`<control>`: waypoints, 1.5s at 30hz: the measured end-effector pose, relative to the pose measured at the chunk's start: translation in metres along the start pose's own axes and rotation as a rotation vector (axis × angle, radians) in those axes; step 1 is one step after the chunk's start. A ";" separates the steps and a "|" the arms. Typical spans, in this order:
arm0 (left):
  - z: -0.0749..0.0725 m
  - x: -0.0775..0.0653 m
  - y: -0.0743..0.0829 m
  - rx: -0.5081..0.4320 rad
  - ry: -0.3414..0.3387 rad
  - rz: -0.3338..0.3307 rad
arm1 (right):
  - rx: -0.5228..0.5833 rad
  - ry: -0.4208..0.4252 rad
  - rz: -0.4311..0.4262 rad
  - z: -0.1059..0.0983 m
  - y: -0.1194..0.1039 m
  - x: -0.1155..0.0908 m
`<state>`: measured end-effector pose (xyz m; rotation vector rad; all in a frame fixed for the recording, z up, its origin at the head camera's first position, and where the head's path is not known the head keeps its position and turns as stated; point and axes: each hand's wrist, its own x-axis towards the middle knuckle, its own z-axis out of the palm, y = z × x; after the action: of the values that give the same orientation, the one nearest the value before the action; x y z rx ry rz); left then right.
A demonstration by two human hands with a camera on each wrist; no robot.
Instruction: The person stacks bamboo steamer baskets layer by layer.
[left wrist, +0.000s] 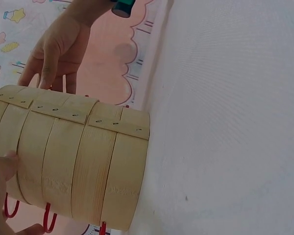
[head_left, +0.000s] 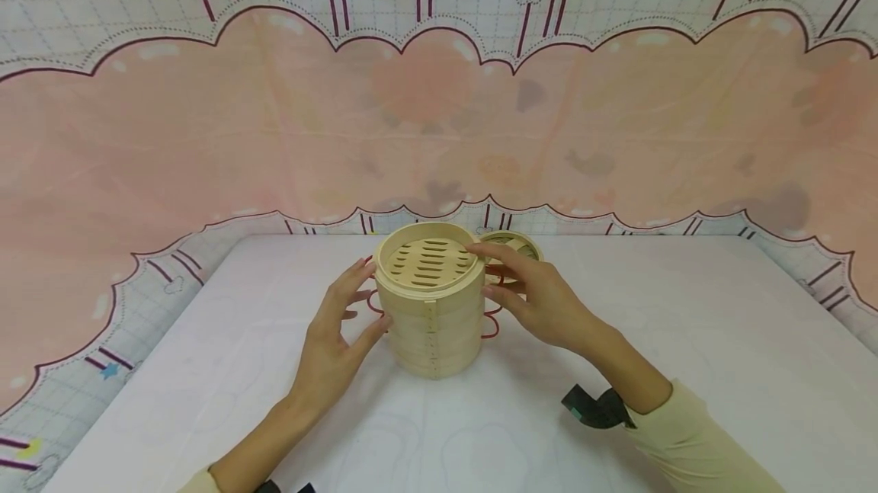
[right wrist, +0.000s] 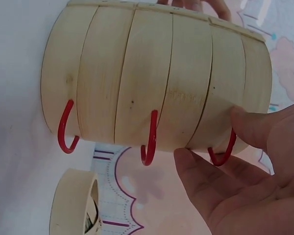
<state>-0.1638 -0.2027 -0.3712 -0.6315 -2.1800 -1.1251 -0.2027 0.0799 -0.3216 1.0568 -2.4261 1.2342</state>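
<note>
A stack of three round bamboo steamer baskets [head_left: 432, 340] stands upright on the white table, its slatted top basket [head_left: 425, 263] open upward. Red loop handles [right wrist: 152, 139] stick out from the tiers on both sides. My left hand [head_left: 332, 356] holds the stack's left side, thumb towards the front and fingers around the back near the red loops. On the opposite side, my right hand [head_left: 549, 302] grips the top basket by its upper loop. Its thumb presses the wall while the index finger lies on the rim.
Behind the stack, to the right, is another shallow round bamboo piece [head_left: 533, 246], partly hidden by the right hand. A white cloth covers the table [head_left: 686, 340]. A patterned pink curtain [head_left: 329, 135] hangs along the back edge.
</note>
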 end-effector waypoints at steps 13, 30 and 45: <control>-0.002 0.000 0.002 0.004 -0.016 -0.014 | 0.000 -0.004 0.009 0.000 -0.003 0.000; 0.002 0.001 -0.001 -0.043 -0.002 0.002 | -0.004 -0.001 0.009 -0.002 -0.006 0.000; 0.000 0.001 -0.004 -0.033 -0.044 -0.012 | -0.001 -0.009 0.008 -0.002 -0.005 0.000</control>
<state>-0.1672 -0.2050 -0.3722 -0.6640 -2.2096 -1.1657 -0.1995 0.0797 -0.3175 1.0553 -2.4400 1.2332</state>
